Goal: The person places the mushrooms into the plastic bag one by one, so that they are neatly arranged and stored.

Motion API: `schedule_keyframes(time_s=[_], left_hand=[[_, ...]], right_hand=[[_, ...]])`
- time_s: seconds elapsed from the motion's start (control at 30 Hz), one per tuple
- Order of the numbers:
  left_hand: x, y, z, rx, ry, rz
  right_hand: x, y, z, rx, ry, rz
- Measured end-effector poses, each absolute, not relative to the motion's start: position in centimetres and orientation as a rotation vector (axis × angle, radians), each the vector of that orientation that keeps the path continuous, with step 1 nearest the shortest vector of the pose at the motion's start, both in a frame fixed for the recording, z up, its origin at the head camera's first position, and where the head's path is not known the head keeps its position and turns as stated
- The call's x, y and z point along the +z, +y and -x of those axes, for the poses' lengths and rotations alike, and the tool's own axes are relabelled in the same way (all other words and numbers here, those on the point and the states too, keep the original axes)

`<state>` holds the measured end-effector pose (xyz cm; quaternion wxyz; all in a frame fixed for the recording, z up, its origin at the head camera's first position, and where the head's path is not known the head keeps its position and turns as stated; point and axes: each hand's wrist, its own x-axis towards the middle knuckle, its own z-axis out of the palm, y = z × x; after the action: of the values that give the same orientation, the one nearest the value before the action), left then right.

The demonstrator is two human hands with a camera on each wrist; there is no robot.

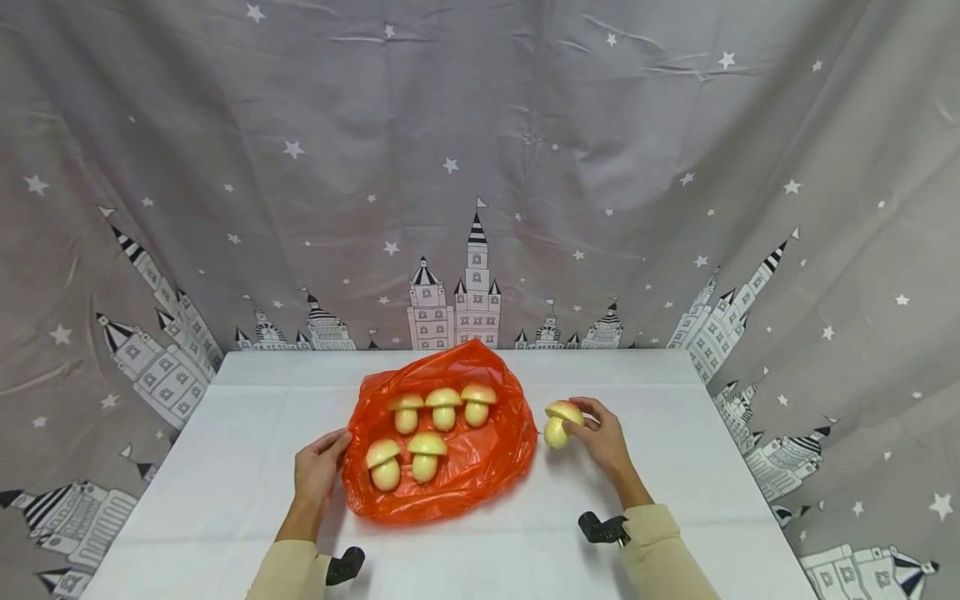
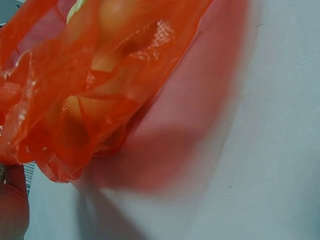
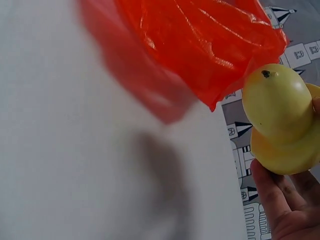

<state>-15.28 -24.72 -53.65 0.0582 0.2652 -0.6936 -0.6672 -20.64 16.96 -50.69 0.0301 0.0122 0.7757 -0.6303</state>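
Observation:
An open red plastic bag [image 1: 480, 475] lies spread on the white table, its film rising around its edges. Several pale yellow toy mushrooms [image 1: 424, 446] with domed caps and rounded stems sit inside in two rows. My left hand [image 1: 318, 468] pinches the bag's left rim between thumb and fingers. Just right of the bag, my right hand [image 1: 602, 440] holds another toy mushroom [image 1: 556, 432] by its cap, stem down. A dark spot marks the end of this mushroom's stem [image 3: 275, 97] in the right wrist view. Mushrooms show faintly through the film [image 2: 105, 90] in the left wrist view.
The white-covered table [image 1: 465, 562] extends on both sides of the bag. Behind it hangs a grey curtain [image 1: 450, 108] printed with stars and castles. A black wrist mount [image 1: 600, 528] sticks out from the right sleeve, and another black mount [image 1: 345, 566] from the left.

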Motion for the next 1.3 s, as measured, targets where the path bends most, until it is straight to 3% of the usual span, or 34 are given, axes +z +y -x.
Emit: schedule_keyframes(time_s=[0.23,0.53,1.3], left_hand=[[-53.8,-24.7,15.3,-2.023,-2.130,-0.815],[-53.8,-24.7,15.3,-2.018,-2.110,-0.792],[-53.8,-24.4,15.6,-2.017,-2.092,-0.773]], right_hand=[[-47.9,15.5,19.2,-1.840,2.524,0.043],[-50.5,15.3,20.7,-1.879,2.500,0.059],[-48.9,11.5,20.5,-1.920,2.448,0.329]])
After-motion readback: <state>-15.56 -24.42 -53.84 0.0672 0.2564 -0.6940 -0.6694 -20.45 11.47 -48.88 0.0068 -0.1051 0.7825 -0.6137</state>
